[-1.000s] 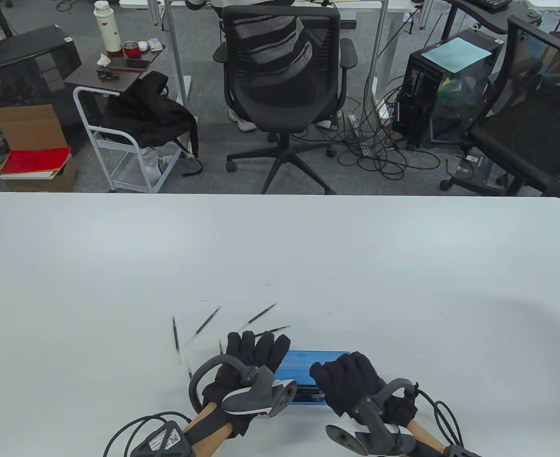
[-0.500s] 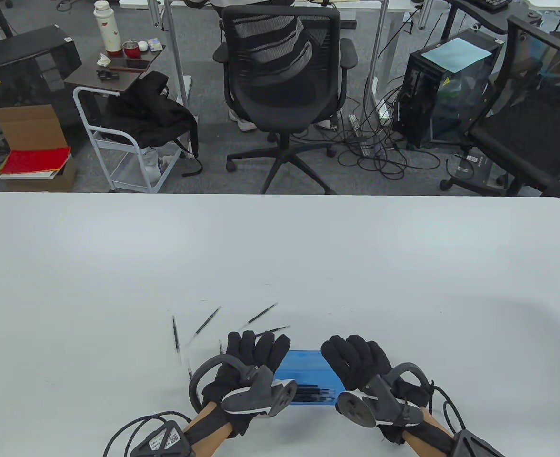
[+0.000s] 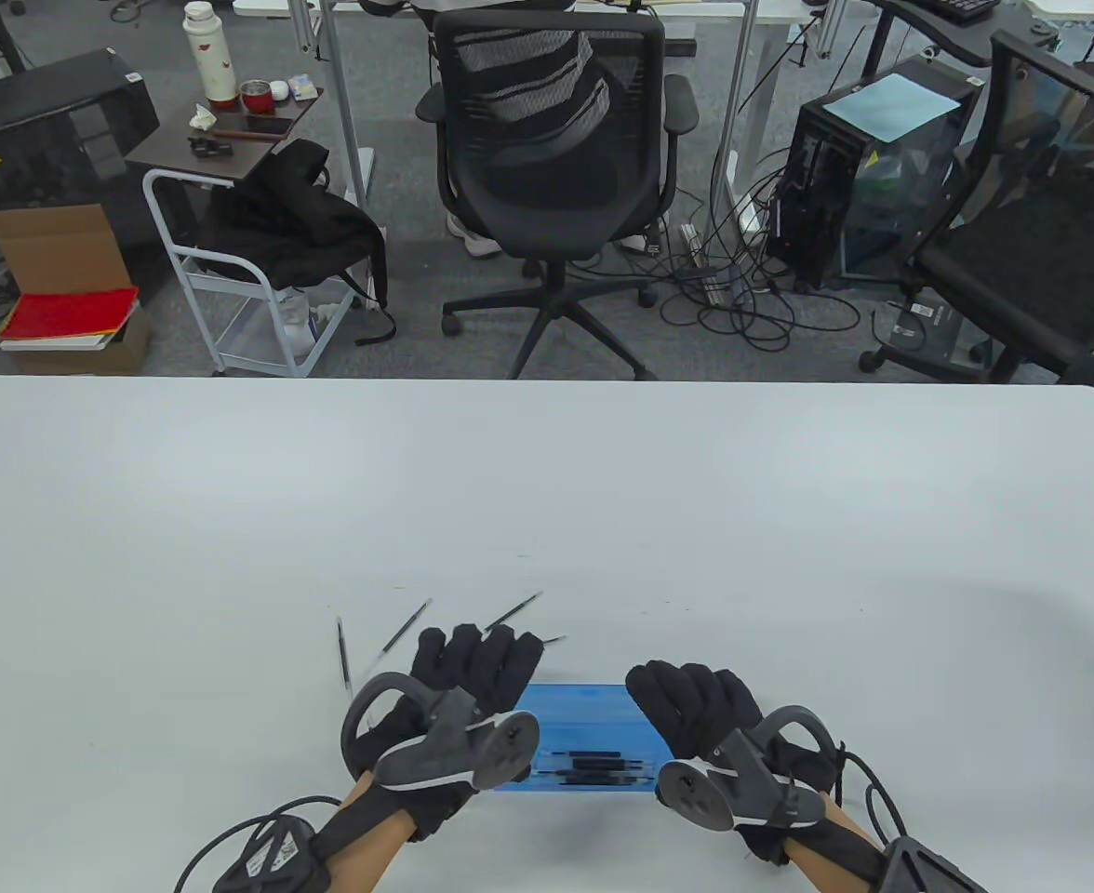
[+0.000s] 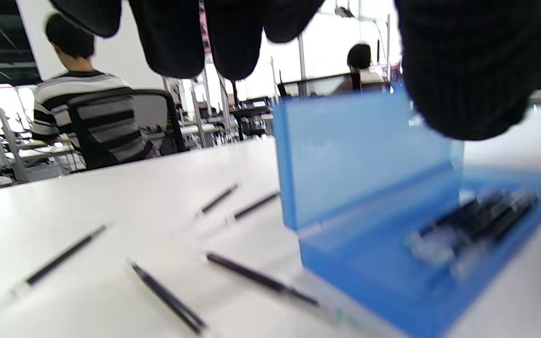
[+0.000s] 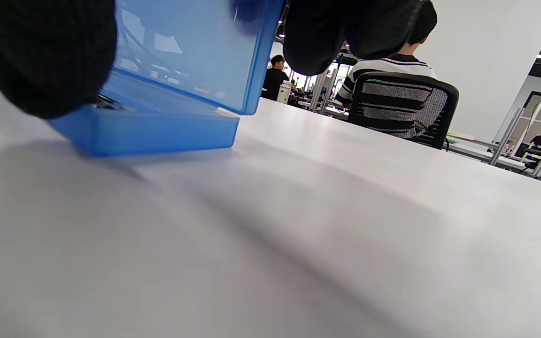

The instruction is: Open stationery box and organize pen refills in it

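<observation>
Two gloved hands work at the blue stationery box, which sits on the white surface at the 6 o'clock edge of the table view. The lid stands raised, close to upright, hinged along the far side of the base. The right hand is at the 3 o'clock end of the box; its fingers curl over the lid's top edge with the thumb on the near side, so the lid is pinched and kept from dropping shut. This hold leaves the tray clear for loading from the other side.

The left hand lies at the 9 o'clock end of the box, fingers extended and relaxed, holding nothing. It reaches toward 12 o'clock, above the loose pen refills that lie scattered on the surface from 10 to 12 o'clock of the box. The left wrist view shows several of these refills lying apart at mixed angles, one of them just beside the box's near corner.

Dark refills already rest inside the base, roughly parallel to its long side; their exact count cannot be read through the blur.

Judgement: the opening step is done, and the placement suits a one-hand collection of the loose refills while the other hand props the lid.
</observation>
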Motion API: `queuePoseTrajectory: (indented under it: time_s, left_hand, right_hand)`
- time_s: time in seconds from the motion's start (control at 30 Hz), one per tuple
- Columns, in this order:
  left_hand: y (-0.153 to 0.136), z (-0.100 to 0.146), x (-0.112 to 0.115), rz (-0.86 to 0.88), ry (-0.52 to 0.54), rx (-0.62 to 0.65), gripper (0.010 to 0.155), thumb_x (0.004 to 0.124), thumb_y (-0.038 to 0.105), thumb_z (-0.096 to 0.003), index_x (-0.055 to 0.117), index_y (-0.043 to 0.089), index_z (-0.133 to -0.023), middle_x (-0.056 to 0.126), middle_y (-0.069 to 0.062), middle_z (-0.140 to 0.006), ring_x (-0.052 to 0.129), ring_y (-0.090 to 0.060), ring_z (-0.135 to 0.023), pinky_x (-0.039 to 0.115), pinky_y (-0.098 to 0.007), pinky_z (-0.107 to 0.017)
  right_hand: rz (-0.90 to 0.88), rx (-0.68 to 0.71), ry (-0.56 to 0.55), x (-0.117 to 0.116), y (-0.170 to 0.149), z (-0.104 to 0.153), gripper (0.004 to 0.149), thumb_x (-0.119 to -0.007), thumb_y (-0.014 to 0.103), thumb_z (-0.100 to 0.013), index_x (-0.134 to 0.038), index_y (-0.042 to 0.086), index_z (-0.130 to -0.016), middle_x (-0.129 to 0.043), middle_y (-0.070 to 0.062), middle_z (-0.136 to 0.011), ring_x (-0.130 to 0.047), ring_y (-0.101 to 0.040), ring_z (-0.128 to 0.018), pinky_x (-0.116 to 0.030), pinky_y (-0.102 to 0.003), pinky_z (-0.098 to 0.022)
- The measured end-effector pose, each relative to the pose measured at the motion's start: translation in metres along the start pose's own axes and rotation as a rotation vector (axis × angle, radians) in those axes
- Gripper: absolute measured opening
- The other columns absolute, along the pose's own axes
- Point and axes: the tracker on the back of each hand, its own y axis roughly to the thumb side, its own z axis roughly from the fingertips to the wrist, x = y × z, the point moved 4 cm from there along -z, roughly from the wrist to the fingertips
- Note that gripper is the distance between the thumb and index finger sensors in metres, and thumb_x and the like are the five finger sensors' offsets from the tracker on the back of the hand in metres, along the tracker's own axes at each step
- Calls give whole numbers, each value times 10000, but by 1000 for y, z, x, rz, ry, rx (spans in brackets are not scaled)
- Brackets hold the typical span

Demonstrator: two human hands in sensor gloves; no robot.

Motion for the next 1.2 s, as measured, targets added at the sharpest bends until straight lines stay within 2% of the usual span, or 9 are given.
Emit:
queuePoseTrajectory:
  time_s: [0.1, 0.2, 0.3, 0.43, 0.5, 0.6, 0.77, 1.2]
  left_hand:
    - [-25, 11, -14, 30, 48, -68, 800, 857, 573, -449, 626, 217, -1127, 730, -78, -1145, 765, -425, -1046, 536, -683, -771]
    - [-44, 18, -12, 21, 28, -151, 685, 874, 512, -466, 733, 203, -1061, 854, -61, -1045, 881, -386, -955, 585, -660, -760]
    - [-62, 25, 2, -13, -19, -209, 549, 893, 432, -476, 826, 220, -978, 956, -27, -928, 981, -328, -850, 630, -638, -749]
    - [-72, 33, 24, -13, -84, -201, 435, 945, 339, -455, 906, 257, -880, 1031, 27, -799, 1057, -258, -735, 674, -614, -737]
    - [-71, 37, 35, -23, -110, -137, 424, 969, 327, -436, 920, 279, -855, 1033, 44, -794, 1059, -245, -738, 679, -607, -739]
    - [-68, 40, 49, -95, -129, -44, 463, 1004, 322, -404, 910, 322, -857, 992, 73, -861, 1026, -225, -800, 670, -596, -757]
    - [-59, 42, 63, -174, -79, 75, 504, 1033, 343, -368, 902, 343, -855, 943, 87, -924, 977, -221, -862, 645, -600, -775]
    - [-45, 41, 73, -215, -44, 219, 409, 1036, 269, -380, 935, 362, -765, 984, 115, -856, 994, -191, -836, 644, -589, -781]
  right_hand:
    - [4, 2, -1, 0, 0, 0, 1173, -855, 584, -352, -138, 143, -1170, -393, -169, -1245, -655, -448, -1064, -608, -614, -780]
    - [5, 4, -1, 0, 0, 0, 1172, -853, 582, -356, -132, 142, -1169, -391, -172, -1243, -656, -447, -1063, -609, -613, -780]
    - [8, 6, 0, 0, 0, 0, 1173, -852, 581, -357, -128, 140, -1168, -391, -177, -1241, -658, -444, -1061, -610, -612, -779]
    - [9, 9, 1, 0, 0, 1, 1167, -849, 580, -361, -128, 140, -1166, -387, -179, -1241, -663, -441, -1058, -613, -610, -778]
    - [10, 10, 2, 0, 1, 1, 1165, -848, 577, -363, -126, 139, -1166, -387, -183, -1239, -664, -439, -1059, -614, -609, -779]
    - [16, 13, 1, 0, 1, 1, 1164, -847, 576, -363, -125, 138, -1165, -388, -182, -1239, -668, -438, -1057, -617, -608, -777]
    - [17, 15, 0, 0, 1, 2, 1163, -846, 573, -365, -123, 137, -1163, -389, -181, -1237, -673, -431, -1055, -619, -605, -777]
    - [23, 21, -5, 0, 2, 3, 1155, -842, 571, -368, -123, 137, -1161, -391, -178, -1236, -678, -424, -1053, -625, -601, -776]
